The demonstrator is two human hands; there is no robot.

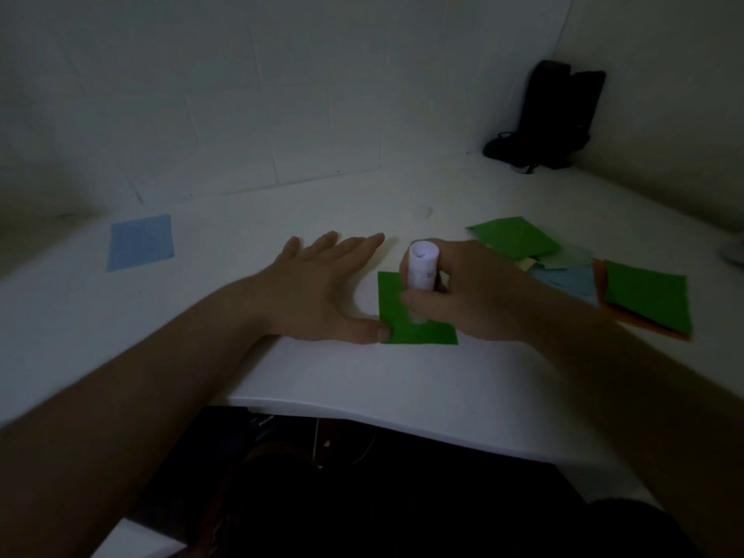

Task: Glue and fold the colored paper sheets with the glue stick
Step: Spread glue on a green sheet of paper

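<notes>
A small green paper sheet (422, 334) lies flat on the white table (362, 380) in front of me. My right hand (479, 294) grips a white glue stick (422, 266) upright, its lower end down on the green sheet; the tip is blurred. My left hand (322, 292) lies flat on the table with straight fingers, and its thumb presses the sheet's left lower corner. A pile of colored sheets (583, 271), green, light blue, pale and orange, lies to the right. A single blue sheet (141, 242) lies at the far left.
A black object (551, 118) with a cable stands in the back right corner against the white walls. The table's front edge curves just below the green sheet, with dark space under it. A pale object (734, 251) shows at the right edge.
</notes>
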